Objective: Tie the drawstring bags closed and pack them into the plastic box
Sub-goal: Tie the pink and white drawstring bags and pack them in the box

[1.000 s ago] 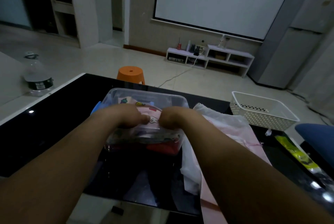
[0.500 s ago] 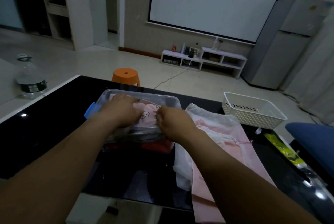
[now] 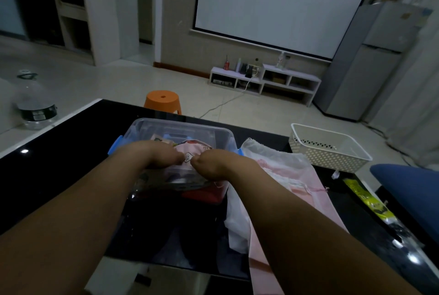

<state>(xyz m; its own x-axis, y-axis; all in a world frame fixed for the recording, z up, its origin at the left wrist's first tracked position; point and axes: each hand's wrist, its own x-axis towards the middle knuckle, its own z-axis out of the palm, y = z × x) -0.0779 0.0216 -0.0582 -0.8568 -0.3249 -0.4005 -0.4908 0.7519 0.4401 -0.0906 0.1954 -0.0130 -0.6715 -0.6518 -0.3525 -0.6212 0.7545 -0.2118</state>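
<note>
Both left hand (image 3: 154,155) and right hand (image 3: 215,164) fingers tight on pink bag (image 3: 193,150) in box (image 3: 180,126).

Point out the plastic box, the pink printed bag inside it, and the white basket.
plastic box (image 3: 183,125): head view, on its far rim.
pink printed bag (image 3: 193,148): head view, on its exposed top fabric.
white basket (image 3: 329,160): head view, on its near perforated wall.
</note>
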